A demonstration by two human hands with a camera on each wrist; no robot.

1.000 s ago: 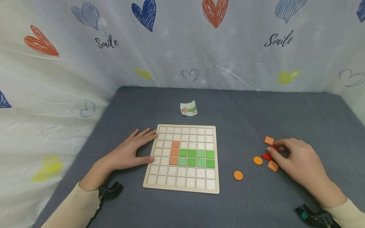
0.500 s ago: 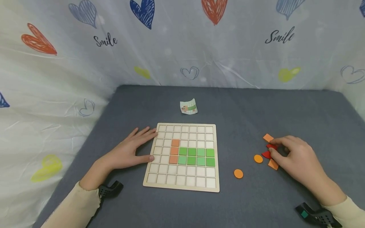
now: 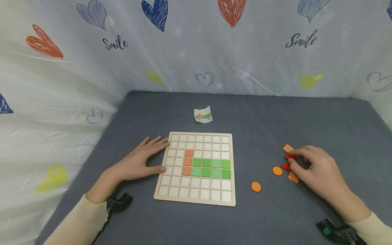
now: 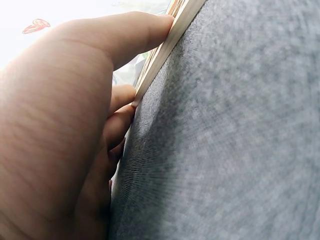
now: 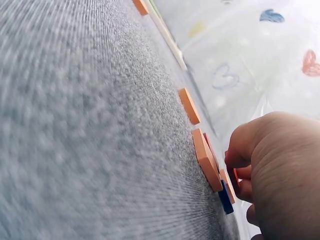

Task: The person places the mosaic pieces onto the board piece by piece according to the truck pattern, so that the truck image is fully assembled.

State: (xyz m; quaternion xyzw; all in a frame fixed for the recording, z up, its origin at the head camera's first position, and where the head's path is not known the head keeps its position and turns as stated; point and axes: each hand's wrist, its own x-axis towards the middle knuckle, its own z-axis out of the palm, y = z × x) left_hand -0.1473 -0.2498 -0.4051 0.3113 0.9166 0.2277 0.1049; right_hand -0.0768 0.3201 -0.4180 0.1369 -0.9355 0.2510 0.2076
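Observation:
My left hand [image 3: 136, 161] lies with fingers spread at the left edge of a wooden grid board [image 3: 196, 201]. Its thumb and fingertips touch the board's side in the left wrist view. Filled cells on the board form an orange column [image 3: 187, 162] and two rows of green squares [image 3: 211, 168]. To the right, my right hand [image 3: 320, 168] pinches a red tile [image 5: 232, 178] between thumb and fingers, just over a small group of pieces. Another red piece [image 3: 286, 166] and two orange squares, one near [image 3: 293, 177] and one far [image 3: 288, 148], lie around the fingertips.
Two orange discs, one by the group [image 3: 277, 170] and one closer to the board [image 3: 256, 186], lie on the grey cloth. A dark blue piece [image 5: 226, 197] shows under the right hand. Behind the board is a small pattern card [image 3: 203, 114]; a heart-printed curtain [image 3: 260, 51] hangs beyond.
The right fingers have closed on a red tile, which has shifted slightly left. The far orange square has turned a little. My left hand and the board stay in place.

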